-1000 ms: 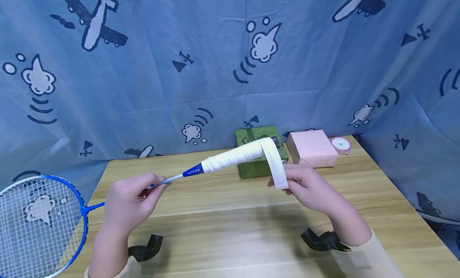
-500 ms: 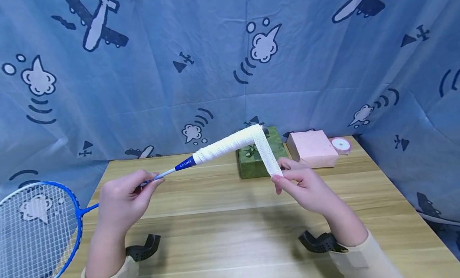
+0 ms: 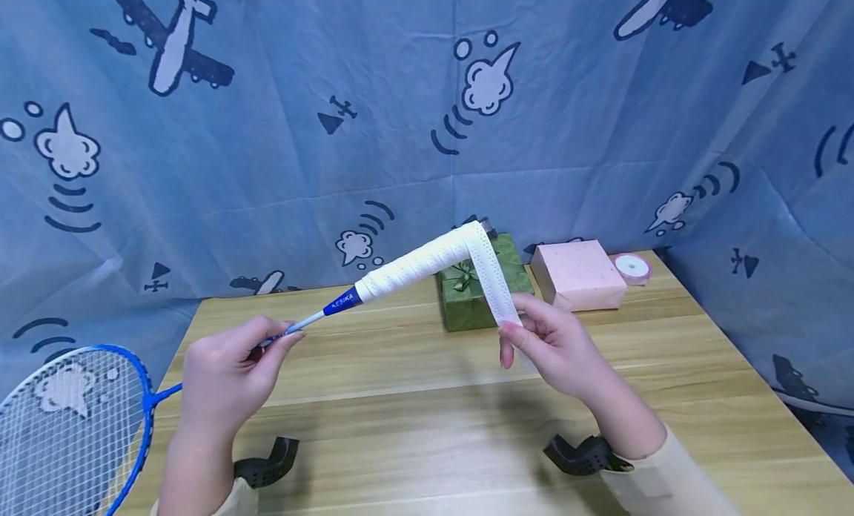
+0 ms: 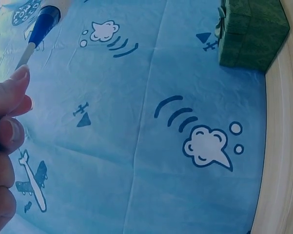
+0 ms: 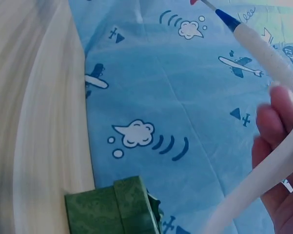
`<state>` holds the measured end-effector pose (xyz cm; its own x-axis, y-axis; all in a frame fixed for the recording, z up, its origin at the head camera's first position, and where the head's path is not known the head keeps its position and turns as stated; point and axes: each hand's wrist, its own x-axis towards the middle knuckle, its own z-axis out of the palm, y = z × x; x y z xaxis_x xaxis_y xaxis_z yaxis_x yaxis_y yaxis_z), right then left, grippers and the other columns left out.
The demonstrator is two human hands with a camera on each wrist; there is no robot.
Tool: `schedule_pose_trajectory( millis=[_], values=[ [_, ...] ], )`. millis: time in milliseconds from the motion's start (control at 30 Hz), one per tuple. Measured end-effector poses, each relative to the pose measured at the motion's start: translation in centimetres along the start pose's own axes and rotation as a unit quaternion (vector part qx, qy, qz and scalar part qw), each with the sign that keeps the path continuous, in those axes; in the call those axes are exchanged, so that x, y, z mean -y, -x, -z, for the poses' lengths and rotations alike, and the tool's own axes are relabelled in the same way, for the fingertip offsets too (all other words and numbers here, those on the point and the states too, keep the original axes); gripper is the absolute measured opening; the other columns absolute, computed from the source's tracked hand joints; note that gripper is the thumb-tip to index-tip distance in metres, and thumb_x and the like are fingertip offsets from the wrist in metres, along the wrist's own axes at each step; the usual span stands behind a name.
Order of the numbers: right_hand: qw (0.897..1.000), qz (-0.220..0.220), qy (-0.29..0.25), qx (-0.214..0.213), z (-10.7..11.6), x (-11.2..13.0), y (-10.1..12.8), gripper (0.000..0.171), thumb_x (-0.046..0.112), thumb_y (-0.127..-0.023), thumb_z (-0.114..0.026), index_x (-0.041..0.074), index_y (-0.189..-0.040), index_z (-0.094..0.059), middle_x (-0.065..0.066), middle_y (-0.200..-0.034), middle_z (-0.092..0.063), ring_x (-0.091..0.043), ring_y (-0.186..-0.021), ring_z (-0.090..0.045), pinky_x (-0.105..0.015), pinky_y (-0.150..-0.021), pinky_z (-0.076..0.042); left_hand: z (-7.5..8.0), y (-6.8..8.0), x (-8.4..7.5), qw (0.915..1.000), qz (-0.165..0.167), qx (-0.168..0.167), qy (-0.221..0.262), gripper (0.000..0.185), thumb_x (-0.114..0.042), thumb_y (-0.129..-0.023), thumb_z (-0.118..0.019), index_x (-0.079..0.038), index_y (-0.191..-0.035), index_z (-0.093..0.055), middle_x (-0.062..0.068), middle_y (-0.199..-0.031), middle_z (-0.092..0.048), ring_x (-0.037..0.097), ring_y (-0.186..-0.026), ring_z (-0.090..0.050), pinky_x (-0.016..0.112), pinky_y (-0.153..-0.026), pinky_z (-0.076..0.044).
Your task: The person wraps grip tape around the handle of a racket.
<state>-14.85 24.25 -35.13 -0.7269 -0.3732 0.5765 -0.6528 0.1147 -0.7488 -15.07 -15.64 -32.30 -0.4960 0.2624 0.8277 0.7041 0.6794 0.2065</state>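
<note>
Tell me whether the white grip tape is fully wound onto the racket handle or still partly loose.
Partly loose. The grip tape covers the handle, but a free strip hangs from the butt end to the right hand, which pinches it.

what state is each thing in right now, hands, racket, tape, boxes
left hand: pinches the racket shaft
right hand: grips the tape's loose end
racket: held tilted above the table
grip tape: partly wound, tail hanging
green box: closed, ribboned
pink box: closed

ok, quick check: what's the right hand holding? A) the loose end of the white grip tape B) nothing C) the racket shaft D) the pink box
A: the right hand pinches the free strip of white grip tape running down from the racket's handle; the left hand has the shaft.
</note>
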Motion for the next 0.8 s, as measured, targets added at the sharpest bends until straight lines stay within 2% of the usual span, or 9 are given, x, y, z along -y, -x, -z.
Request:
schedule_pose_trajectory(
  millis=[100,167,267,433,533,633,700,733,800],
  values=[
    [0.998,-0.012,-0.056,0.023,-0.04,0.18,0.13,0.032,-0.018,-0.099,-0.050,-0.004,-0.128,-0.056,-0.004,-0.063,-0.063,-0.015,-0.058,-0.066,-0.027,-0.051,-0.052,-0.10,-0.01,0.00,0.9999,-0.002,-0.001,-0.016,0.041,-0.044,-0.102,-0.063,-0.011,-0.081,-0.075,0.000,-0.068,-0.071,-0.002,-0.048,-0.037,0.014,-0.044,-0.028],
    [0.995,0.004,-0.089,0.035,-0.06,0.10,0.12,0.031,-0.020,-0.100,-0.044,-0.007,-0.125,-0.057,-0.005,-0.062,-0.061,-0.018,-0.060,-0.068,-0.034,-0.056,-0.057,-0.15,-0.02,0.02,0.9997,-0.004,-0.001,-0.023,0.037,-0.042,-0.100,-0.065,-0.011,-0.081,-0.074,0.000,-0.068,-0.072,-0.001,-0.048,-0.038,0.015,-0.043,-0.028],
    [0.989,0.040,-0.136,0.046,-0.07,-0.01,0.02,0.034,-0.024,-0.099,-0.037,-0.010,-0.118,-0.061,-0.009,-0.062,-0.059,-0.021,-0.061,-0.068,-0.034,-0.056,-0.057,-0.24,-0.02,0.09,0.9993,-0.007,-0.002,-0.036,0.035,-0.040,-0.099,-0.066,-0.011,-0.081,-0.074,-0.001,-0.067,-0.071,-0.001,-0.047,-0.037,0.016,-0.043,-0.027],
    [0.982,0.075,-0.165,0.053,-0.15,0.28,-0.10,0.035,-0.026,-0.098,-0.034,-0.008,-0.110,-0.062,-0.010,-0.063,-0.059,-0.023,-0.063,-0.067,-0.033,-0.059,-0.056,-0.50,-0.03,0.09,0.9976,-0.017,-0.002,-0.067,0.039,-0.043,-0.103,-0.060,-0.013,-0.081,-0.073,-0.002,-0.065,-0.070,-0.001,-0.047,-0.033,0.019,-0.040,-0.024],
    [0.982,0.079,-0.164,0.055,-0.18,0.53,-0.11,0.031,-0.025,-0.098,-0.035,-0.010,-0.105,-0.061,-0.011,-0.065,-0.061,-0.023,-0.065,-0.068,-0.034,-0.061,-0.057,-0.54,-0.03,0.04,0.9972,-0.017,0.001,-0.072,0.030,-0.035,-0.100,-0.067,-0.013,-0.081,-0.073,-0.002,-0.066,-0.070,0.000,-0.046,-0.034,0.020,-0.040,-0.024],
    [0.989,0.045,-0.132,0.048,-0.15,0.62,-0.04,0.028,-0.022,-0.099,-0.040,-0.006,-0.100,-0.064,-0.010,-0.072,-0.066,-0.022,-0.072,-0.070,-0.031,-0.070,-0.059,-0.37,-0.04,-0.05,0.9986,-0.005,0.002,-0.053,0.009,-0.017,-0.086,-0.080,-0.011,-0.082,-0.074,0.000,-0.068,-0.071,0.001,-0.047,-0.036,0.018,-0.042,-0.026],
    [0.994,0.013,-0.101,0.045,-0.12,0.52,0.01,0.028,-0.020,-0.099,-0.045,-0.002,-0.098,-0.067,-0.009,-0.077,-0.070,-0.020,-0.077,-0.072,-0.029,-0.077,-0.059,-0.18,-0.07,-0.13,0.9994,0.001,0.000,-0.033,0.012,-0.009,-0.077,-0.085,-0.010,-0.082,-0.075,0.002,-0.070,-0.073,0.001,-0.048,-0.037,0.016,-0.043,-0.028],
    [0.995,0.002,-0.089,0.046,-0.12,0.39,0.03,0.028,-0.019,-0.099,-0.046,-0.001,-0.098,-0.068,-0.009,-0.080,-0.072,-0.020,-0.079,-0.072,-0.029,-0.080,-0.059,-0.10,-0.09,-0.17,0.9997,0.003,0.000,-0.024,0.013,-0.008,-0.076,-0.086,-0.010,-0.082,-0.075,0.002,-0.070,-0.073,0.000,-0.048,-0.038,0.015,-0.044,-0.028],
    [0.997,-0.013,-0.068,0.043,-0.13,0.00,0.02,0.028,-0.017,-0.100,-0.047,0.000,-0.097,-0.069,-0.009,-0.081,-0.073,-0.018,-0.080,-0.072,-0.027,-0.082,-0.058,0.02,-0.16,-0.27,0.9999,0.003,-0.003,-0.013,0.011,-0.016,-0.085,-0.083,-0.009,-0.082,-0.075,0.001,-0.070,-0.072,-0.001,-0.049,-0.037,0.014,-0.045,-0.028]
  ],
)
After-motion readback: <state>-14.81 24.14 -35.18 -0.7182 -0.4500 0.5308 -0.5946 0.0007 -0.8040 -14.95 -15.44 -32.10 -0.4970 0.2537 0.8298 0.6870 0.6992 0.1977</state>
